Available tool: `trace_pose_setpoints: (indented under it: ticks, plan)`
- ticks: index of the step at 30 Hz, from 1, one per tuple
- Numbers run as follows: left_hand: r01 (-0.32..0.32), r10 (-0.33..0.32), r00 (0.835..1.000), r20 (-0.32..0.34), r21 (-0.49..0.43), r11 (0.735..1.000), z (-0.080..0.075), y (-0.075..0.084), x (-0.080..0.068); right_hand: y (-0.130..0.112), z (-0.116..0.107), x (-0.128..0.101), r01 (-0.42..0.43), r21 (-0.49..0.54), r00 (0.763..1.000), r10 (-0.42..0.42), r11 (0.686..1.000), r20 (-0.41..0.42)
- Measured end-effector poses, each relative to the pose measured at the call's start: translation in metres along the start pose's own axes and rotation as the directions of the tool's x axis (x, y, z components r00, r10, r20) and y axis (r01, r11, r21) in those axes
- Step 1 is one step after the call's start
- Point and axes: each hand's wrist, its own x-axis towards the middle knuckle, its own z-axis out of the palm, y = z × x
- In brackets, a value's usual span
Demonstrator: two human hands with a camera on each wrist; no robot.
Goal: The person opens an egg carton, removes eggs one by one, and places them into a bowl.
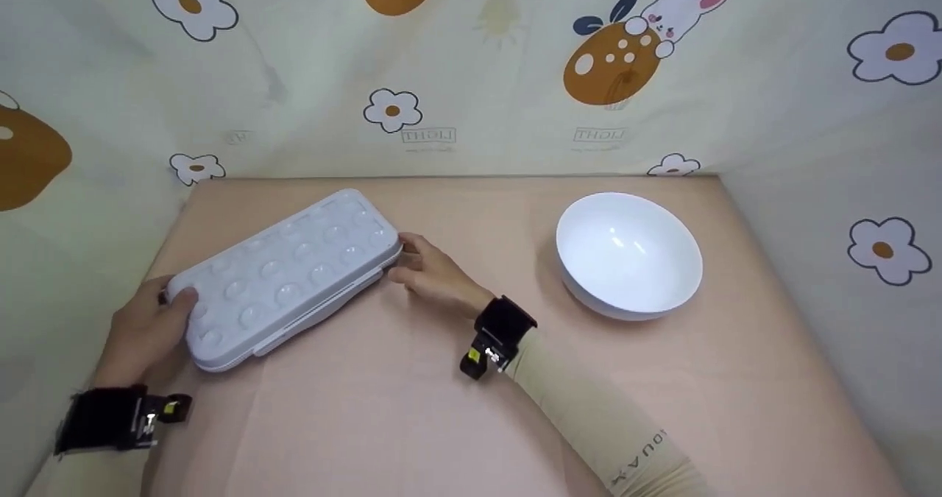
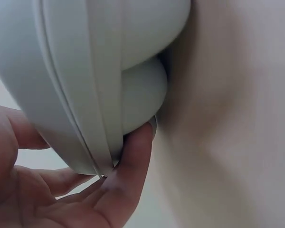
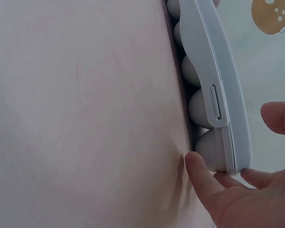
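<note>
A closed, pale plastic egg box (image 1: 287, 272) with rounded bumps on its lid lies at a slant on the left of the table. My left hand (image 1: 143, 331) grips its near left end, thumb over the lid; in the left wrist view a finger (image 2: 133, 166) curls beneath the rim beside the rounded cups. At the far right end, my right hand (image 1: 441, 272) touches the box with its fingertips. The right wrist view shows its thumb (image 3: 280, 118) held apart from the lid. Along the long side of the egg box runs a clasp (image 3: 216, 102).
A white bowl (image 1: 629, 254) stands on the right of the table, beyond my right forearm. The table (image 1: 441, 423) has a peach cover. Patterned cloth (image 1: 294, 70) rises behind it and on both sides.
</note>
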Motion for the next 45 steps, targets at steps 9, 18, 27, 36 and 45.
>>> trace_pose_setpoints:
  ticks: [9, 18, 27, 36, 45]
  plan:
    - [-0.091, 0.091, 0.996, 0.006, -0.002, 0.996, 0.018, 0.022, 0.016, 0.007, -0.019, 0.011, 0.011, -0.065, 0.992, -0.018, 0.998, -0.121]
    - [-0.106, 0.107, 0.993, 0.047, -0.022, 0.994, 0.032, 0.046, 0.027, 0.012, -0.038, 0.008, -0.038, -0.077, 0.964, 0.016, 0.996, -0.266]
    - [-0.161, 0.162, 0.984, 0.074, -0.017, 0.987, 0.045, 0.064, 0.036, 0.014, -0.054, -0.010, -0.083, -0.042, 0.948, 0.066, 0.996, -0.312]
    - [-0.223, 0.224, 0.970, 0.096, -0.018, 0.975, 0.059, 0.085, 0.046, 0.019, -0.068, -0.035, -0.128, -0.052, 0.943, 0.105, 0.990, -0.316]
    - [-0.239, 0.244, 0.960, 0.140, -0.046, 0.970, 0.071, 0.106, 0.056, 0.026, -0.074, -0.059, -0.116, -0.004, 0.924, 0.107, 0.993, -0.367]
